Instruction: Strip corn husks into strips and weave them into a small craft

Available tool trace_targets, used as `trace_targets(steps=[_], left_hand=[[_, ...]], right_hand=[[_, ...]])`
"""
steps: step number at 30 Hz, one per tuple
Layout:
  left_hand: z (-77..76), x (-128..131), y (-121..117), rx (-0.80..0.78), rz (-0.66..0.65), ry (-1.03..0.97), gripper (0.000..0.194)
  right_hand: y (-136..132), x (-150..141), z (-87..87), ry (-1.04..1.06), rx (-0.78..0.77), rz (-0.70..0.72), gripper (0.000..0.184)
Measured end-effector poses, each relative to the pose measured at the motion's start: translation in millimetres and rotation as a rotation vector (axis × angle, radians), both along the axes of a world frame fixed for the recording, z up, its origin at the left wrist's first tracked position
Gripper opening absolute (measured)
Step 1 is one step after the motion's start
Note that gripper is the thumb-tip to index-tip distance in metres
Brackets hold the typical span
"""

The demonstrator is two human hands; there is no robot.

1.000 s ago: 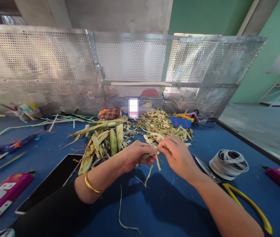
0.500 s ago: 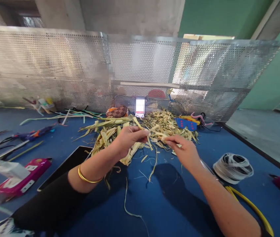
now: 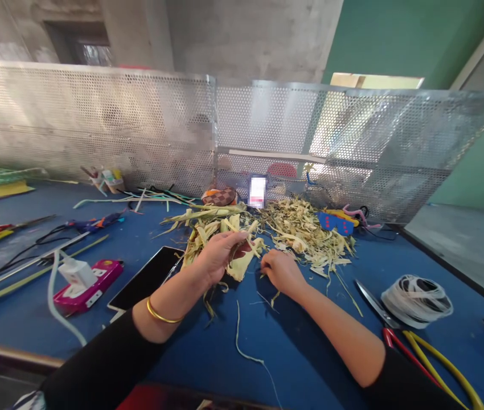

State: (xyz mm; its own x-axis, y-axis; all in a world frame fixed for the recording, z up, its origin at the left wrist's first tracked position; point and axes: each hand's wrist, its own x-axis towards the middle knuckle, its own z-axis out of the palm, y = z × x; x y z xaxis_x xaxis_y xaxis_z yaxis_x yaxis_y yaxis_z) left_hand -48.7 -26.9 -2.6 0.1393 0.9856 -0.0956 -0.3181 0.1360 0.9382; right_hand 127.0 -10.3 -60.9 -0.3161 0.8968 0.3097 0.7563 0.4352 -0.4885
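Observation:
My left hand (image 3: pixel 225 253) pinches a pale strip of corn husk (image 3: pixel 252 228) between thumb and fingers, above a heap of wider dry husks (image 3: pixel 201 242). Just to its right, my right hand (image 3: pixel 282 270) is curled with the fingertips together and pointing down. A bit of pale fibre shows by those fingertips, but what they hold is hidden. Below the right hand a short husk scrap (image 3: pixel 274 298) is visible. Behind it spreads a pile of thin husk shreds (image 3: pixel 302 230).
Scissors (image 3: pixel 389 322) with red and yellow handles lie right, beside a roll of white strip (image 3: pixel 417 302). To the left are a dark tablet (image 3: pixel 148 279), a magenta power strip (image 3: pixel 90 290) and a glue gun (image 3: pixel 97 222). A lit phone (image 3: pixel 257 191) stands before the perforated metal screen (image 3: pixel 267 119).
My right hand has come down and left, away from the pale strip it was pinching, and its fingers have curled in. My left hand still holds its husk strip. The view has shifted.

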Motion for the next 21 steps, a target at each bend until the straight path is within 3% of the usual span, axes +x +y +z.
trace_targets(steps=[6, 10, 16, 21], left_hand=[[0.6, 1.8, 0.4, -0.006, -0.029, 0.057, 0.015], [5.4, 14.2, 4.4, -0.045, -0.074, 0.083, 0.010], [9.1, 60.7, 15.7, -0.107, -0.295, 0.073, 0.009], [2.9, 93.5, 19.1, -0.166, -0.490, 0.047, 0.009]], right_hand=[[0.8, 17.3, 16.2, 0.295, -0.125, -0.005, 0.010], [-7.3, 37.0, 34.4, 0.525, -0.258, 0.013, 0.018], [-23.5, 67.5, 53.8, 0.814, -0.427, -0.003, 0.027], [-24.1, 80.4, 52.4, 0.915, -0.457, -0.077, 0.022]])
